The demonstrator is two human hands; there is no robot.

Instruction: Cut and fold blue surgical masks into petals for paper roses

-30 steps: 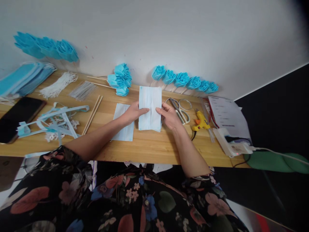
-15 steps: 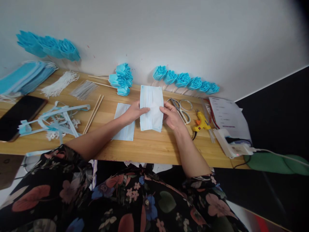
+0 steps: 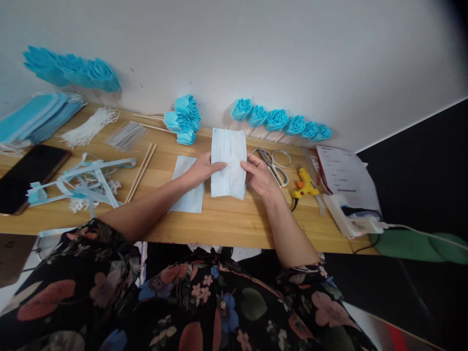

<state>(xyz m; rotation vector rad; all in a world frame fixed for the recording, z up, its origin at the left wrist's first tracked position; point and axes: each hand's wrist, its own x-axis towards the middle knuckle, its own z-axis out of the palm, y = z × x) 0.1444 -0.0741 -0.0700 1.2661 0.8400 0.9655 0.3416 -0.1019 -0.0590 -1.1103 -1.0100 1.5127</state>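
Observation:
A pale blue pleated mask sheet [image 3: 228, 161] is held upright over the wooden table [image 3: 226, 222]. My left hand [image 3: 202, 170] pinches its left edge and my right hand [image 3: 259, 174] pinches its right edge, both closed on it. A second pale blue sheet [image 3: 187, 195] lies flat on the table under my left wrist.
Scissors [image 3: 272, 165] and a yellow glue gun [image 3: 305, 184] lie right of my hands, then papers [image 3: 343, 173] and a power strip [image 3: 353, 223]. Blue fabric flowers [image 3: 281, 121] line the wall. Wooden sticks [image 3: 141, 170], cut strips [image 3: 84, 178], a phone [image 3: 27, 175] and stacked masks [image 3: 34, 117] sit left.
My right hand has slid slightly inward along the sheet's right edge, and the sheet has shifted a little. The rest is unchanged.

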